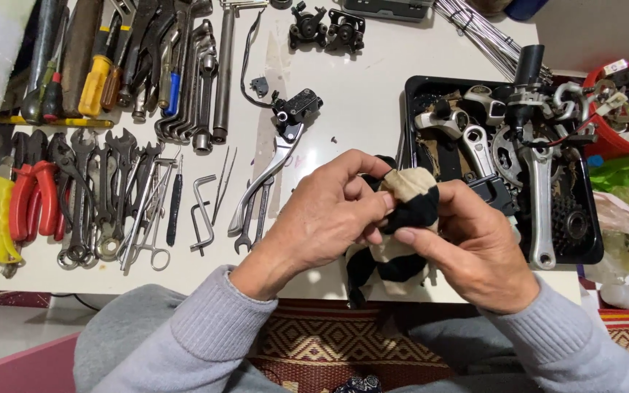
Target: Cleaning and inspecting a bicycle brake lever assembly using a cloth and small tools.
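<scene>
Head view: both hands, left hand (325,218) and right hand (475,251), gripping striped rag (402,218) over tool-strewn white table (362,102).

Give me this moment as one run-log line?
left hand: grips rag | right hand: grips rag | rag: black and beige, above table edge | brake lever: on table | tray: bike parts

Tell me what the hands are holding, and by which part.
Both hands hold a black-and-cream striped cloth. The left hand and right hand pinch its bunched upper end between thumbs and fingers; the rest hangs below.
</scene>
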